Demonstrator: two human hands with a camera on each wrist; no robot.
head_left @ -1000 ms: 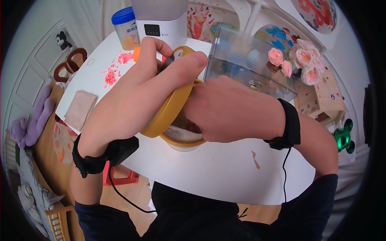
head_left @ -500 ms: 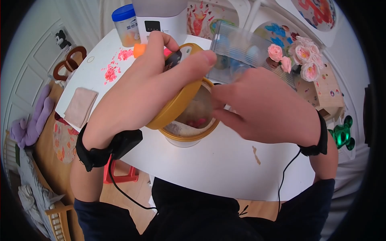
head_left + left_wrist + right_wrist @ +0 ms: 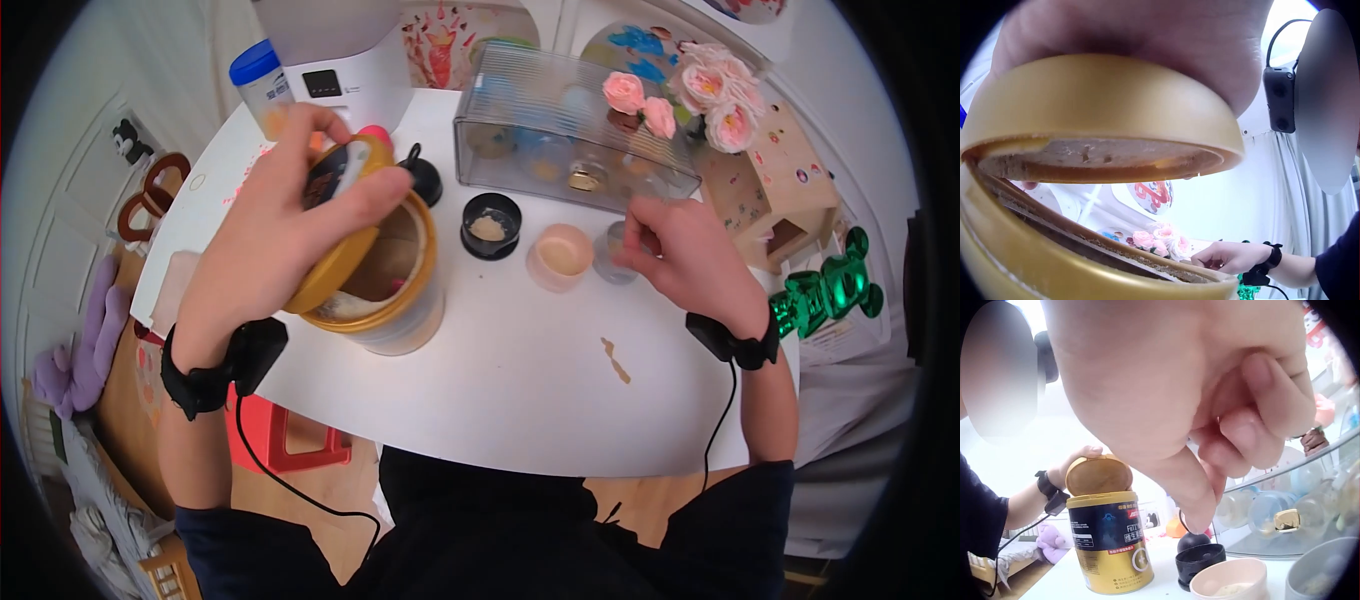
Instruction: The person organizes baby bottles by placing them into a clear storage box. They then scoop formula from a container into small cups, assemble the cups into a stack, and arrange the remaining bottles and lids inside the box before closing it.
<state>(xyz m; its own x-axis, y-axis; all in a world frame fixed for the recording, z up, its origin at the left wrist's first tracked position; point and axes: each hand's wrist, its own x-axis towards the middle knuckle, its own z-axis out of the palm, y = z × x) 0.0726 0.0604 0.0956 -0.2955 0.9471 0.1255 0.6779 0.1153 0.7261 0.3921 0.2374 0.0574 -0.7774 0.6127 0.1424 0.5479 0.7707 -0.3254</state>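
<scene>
My left hand (image 3: pixel 270 215) grips the gold flip lid (image 3: pixel 1104 103) of a gold and dark blue can (image 3: pixel 1107 544), thumb across the top, holding it raised at a slant. Whitish residue coats the lid's inner side, and a small pink thing (image 3: pixel 397 286) shows inside the can. My right hand (image 3: pixel 690 255) hovers at the grey cup (image 3: pixel 612 255), its fingers curled and thumb close to the index finger; nothing shows between them. Left of the grey cup stand a pale pink cup (image 3: pixel 560 257) and a black cup (image 3: pixel 490 228), both with pale crumbs inside.
Behind the cups lies a clear ribbed box (image 3: pixel 560 130) with round containers inside. A black bulb with a loop (image 3: pixel 424 180) stands by the can. Pink roses (image 3: pixel 720 100), a green shiny figure (image 3: pixel 825 285), a white appliance (image 3: pixel 350 90) and a blue-lidded jar (image 3: pixel 262 90) surround them.
My right hand has come out of the can and moved right to the grey cup. The left hand keeps holding the lid up. The head view has shifted, and the cups now show.
</scene>
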